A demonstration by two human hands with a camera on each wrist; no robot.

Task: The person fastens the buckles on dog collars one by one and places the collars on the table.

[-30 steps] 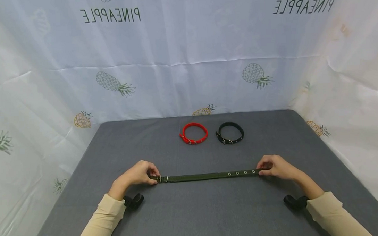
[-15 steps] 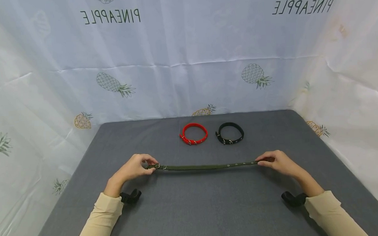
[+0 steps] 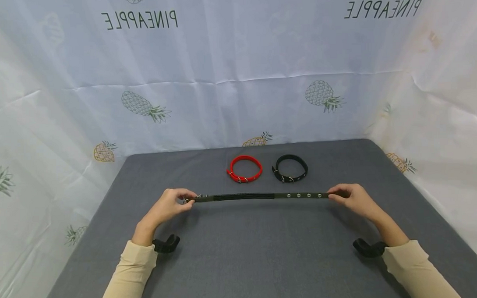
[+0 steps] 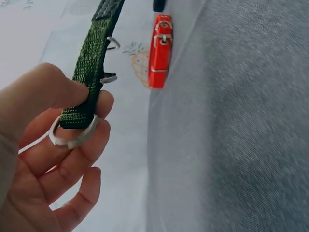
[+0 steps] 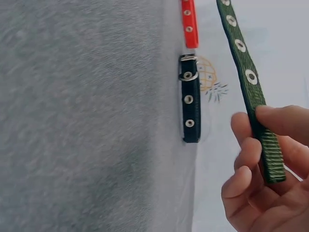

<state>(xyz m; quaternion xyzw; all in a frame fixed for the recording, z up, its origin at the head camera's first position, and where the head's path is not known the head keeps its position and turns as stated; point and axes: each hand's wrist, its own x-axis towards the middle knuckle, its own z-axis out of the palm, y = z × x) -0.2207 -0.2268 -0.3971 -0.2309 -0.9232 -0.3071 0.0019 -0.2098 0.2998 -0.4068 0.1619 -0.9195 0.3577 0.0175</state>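
Green collar [image 3: 244,196], held nearly straight above the grey surface [image 3: 242,263], long axis running left to right, buckle end [image 4: 87,63] pointing left, eyelet end [image 3: 309,195] right, spanning from left hand [image 3: 170,206] to right hand [image 3: 357,200], thumb and fingers of both hands pinching its tips

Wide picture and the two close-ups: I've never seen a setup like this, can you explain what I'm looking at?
There's no machine here, just a person's bare left hand and right hand. The wide picture comes from a camera worn on the head; each close-up comes from a camera on one wrist. On the gray surface are a red collar and a black collar, each fastened in a loop. A green strap stretches between the hands: the left pinches its buckle end, the right its other end, past the metal-rimmed holes.
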